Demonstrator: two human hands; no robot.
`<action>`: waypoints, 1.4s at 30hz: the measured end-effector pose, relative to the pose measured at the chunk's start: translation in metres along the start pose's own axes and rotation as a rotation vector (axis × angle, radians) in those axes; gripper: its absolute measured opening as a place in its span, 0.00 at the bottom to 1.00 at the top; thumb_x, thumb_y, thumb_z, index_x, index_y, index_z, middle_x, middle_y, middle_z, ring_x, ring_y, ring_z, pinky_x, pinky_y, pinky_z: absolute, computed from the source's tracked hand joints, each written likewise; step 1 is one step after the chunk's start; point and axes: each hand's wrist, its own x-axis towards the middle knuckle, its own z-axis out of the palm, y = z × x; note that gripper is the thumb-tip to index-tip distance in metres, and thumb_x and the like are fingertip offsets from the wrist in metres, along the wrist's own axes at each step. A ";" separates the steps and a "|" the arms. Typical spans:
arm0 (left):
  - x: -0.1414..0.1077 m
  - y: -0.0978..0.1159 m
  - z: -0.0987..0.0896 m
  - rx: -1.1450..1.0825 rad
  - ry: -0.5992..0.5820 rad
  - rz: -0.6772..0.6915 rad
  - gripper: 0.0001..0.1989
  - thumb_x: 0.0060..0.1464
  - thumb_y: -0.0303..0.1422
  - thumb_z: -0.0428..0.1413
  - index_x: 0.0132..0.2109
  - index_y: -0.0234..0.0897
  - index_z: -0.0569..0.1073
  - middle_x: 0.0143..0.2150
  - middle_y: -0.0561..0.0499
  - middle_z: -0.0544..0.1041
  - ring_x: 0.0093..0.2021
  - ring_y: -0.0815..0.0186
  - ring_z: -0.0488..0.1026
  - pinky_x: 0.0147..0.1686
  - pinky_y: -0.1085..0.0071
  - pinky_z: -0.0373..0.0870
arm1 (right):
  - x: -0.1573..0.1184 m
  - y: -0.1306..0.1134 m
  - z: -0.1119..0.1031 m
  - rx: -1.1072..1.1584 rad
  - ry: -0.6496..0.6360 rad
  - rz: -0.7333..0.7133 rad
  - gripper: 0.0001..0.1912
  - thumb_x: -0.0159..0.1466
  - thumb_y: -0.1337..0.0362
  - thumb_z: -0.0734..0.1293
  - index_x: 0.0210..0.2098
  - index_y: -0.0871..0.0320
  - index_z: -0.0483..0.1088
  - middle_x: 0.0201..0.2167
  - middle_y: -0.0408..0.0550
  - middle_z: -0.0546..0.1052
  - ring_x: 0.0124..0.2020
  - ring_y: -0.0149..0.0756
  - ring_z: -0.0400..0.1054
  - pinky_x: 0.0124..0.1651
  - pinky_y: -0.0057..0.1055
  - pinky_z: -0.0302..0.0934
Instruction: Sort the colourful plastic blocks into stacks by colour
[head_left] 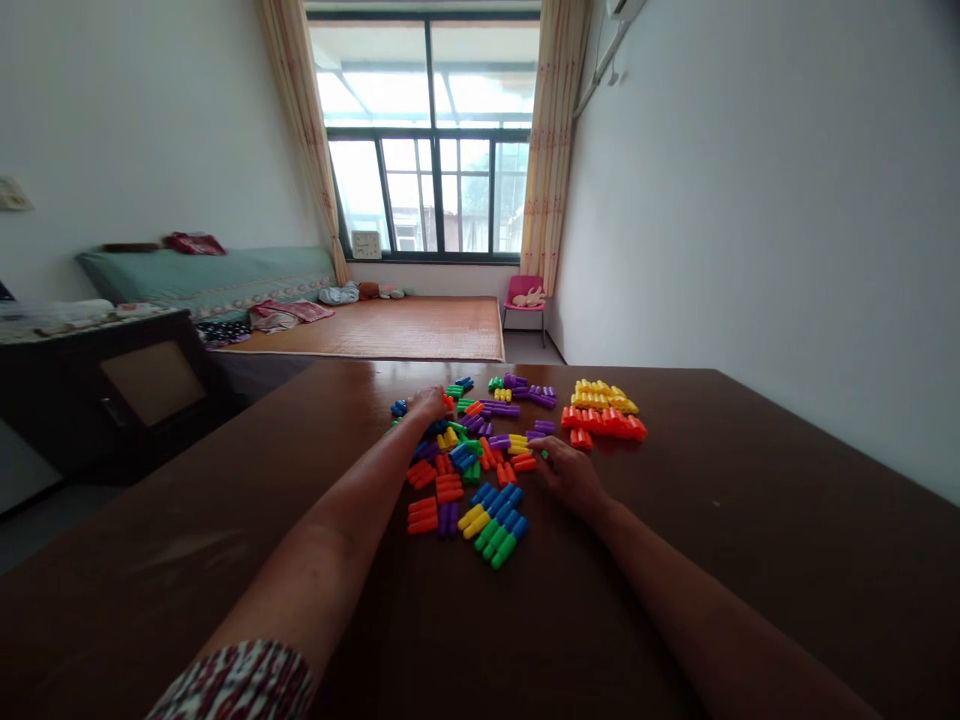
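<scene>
A brown table (645,600) stretches across my view toward a bright window (435,190). My right hand (568,475) has its fingers curled beside the yellow pieces (518,443), a speck of green showing at them; I cannot tell whether they grip it. My left hand (429,405) reaches over the far left of the block pile (465,455), its fingertips too hidden for me to tell if they close on anything. Yellow rows (604,394) and orange rows (604,424) lie to the right. Beyond, a pink chair (517,285) holds a plush toy (531,298); the dark cabinet (75,390) hides its contents from me.
</scene>
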 end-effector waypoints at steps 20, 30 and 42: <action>-0.162 0.071 -0.001 -0.255 0.096 0.533 0.10 0.60 0.33 0.51 0.36 0.38 0.77 0.35 0.50 0.78 0.37 0.64 0.74 0.38 0.71 0.67 | 0.006 -0.046 -0.007 0.714 -0.106 0.159 0.24 0.55 0.53 0.72 0.49 0.54 0.70 0.43 0.47 0.76 0.38 0.35 0.71 0.41 0.34 0.68; -0.148 0.036 0.001 -0.381 0.207 0.513 0.13 0.61 0.36 0.50 0.46 0.42 0.77 0.43 0.50 0.80 0.43 0.63 0.76 0.43 0.69 0.70 | -0.009 0.091 -0.060 -0.064 0.241 0.713 0.15 0.52 0.54 0.70 0.32 0.57 0.66 0.29 0.47 0.75 0.29 0.35 0.69 0.35 0.32 0.63; -0.143 0.031 -0.002 -0.333 0.208 0.489 0.14 0.62 0.37 0.49 0.46 0.41 0.77 0.45 0.49 0.79 0.44 0.62 0.76 0.44 0.67 0.71 | -0.017 0.108 -0.068 -0.097 -0.013 0.617 0.15 0.50 0.61 0.72 0.37 0.57 0.73 0.33 0.47 0.79 0.36 0.39 0.73 0.41 0.32 0.64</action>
